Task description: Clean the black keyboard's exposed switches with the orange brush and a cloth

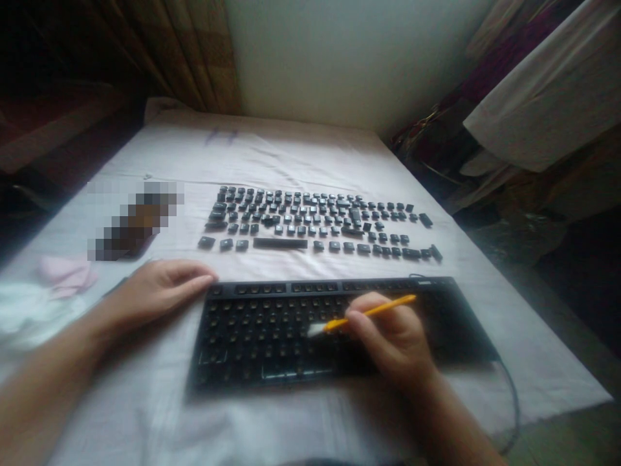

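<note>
A black keyboard (286, 372) with its keycaps off lies in front of me, bare key posts showing across it. My right hand (391, 336) is closed around the yellow handle of a small paintbrush (373, 309). Its pale bristles are at the middle of the keyboard, over the rows of posts; whether they touch is blurred. At the keyboard's far left corner rests my left hand (160, 291), fingers stretched out and their tips against the corner. Beyond the keyboard, the loose black keycaps (315, 210) lie in rows, with the long spacebar (280, 243) in the nearest row.
A pale cloth (160, 401) covers the surface. At left lie a pink cloth (68, 275), a whitish cloth (24, 317) and a pixelated dark object (136, 223). The keyboard's cable (514, 395) hangs over the right edge. Fabric (543, 97) hangs at right.
</note>
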The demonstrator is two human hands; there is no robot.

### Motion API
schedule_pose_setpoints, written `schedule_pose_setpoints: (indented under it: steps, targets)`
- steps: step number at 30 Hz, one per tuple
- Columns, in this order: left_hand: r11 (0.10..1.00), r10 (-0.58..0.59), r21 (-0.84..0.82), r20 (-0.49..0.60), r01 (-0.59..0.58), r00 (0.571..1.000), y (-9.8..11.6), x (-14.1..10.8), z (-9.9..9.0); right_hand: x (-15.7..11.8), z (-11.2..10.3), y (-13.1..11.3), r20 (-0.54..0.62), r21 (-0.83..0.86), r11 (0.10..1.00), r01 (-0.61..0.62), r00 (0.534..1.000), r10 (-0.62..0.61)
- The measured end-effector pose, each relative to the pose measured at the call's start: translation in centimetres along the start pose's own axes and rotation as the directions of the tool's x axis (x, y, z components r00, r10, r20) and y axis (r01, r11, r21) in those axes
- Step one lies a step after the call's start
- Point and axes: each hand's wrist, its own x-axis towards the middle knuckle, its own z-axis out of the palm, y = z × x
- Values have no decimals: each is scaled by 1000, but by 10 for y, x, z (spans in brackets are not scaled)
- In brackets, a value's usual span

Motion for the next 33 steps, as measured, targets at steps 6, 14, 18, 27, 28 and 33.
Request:
schedule_pose_setpoints:
  steps: [6,14,18,27,28,33]
  targets:
    - [1000,-10,-6,3,10,1000,-1,-1,0,1,1,-6,47,87,995,-45,998,41]
    - [1000,-8,6,-3,8,1000,-4,0,0,-3,-2,3,-77,110,994,-6,997,15]
    - [1000,-3,9,8,3,1000,-3,0,-1,0,-3,1,-38,36,999,-20,999,21]
    - [1000,-18,-5,19,18,1000,-2,0,-1,-2,1,-3,11,180,982,-60,998,59]
    - [1000,-19,-4,21,19,1000,-2,0,-1,-2,1,-2,-13,193,980,-51,998,54]
    - [1000,-24,12,-14,24,1000,-1,0,-1,-1,-2,-2,-53,71,997,-35,998,39]
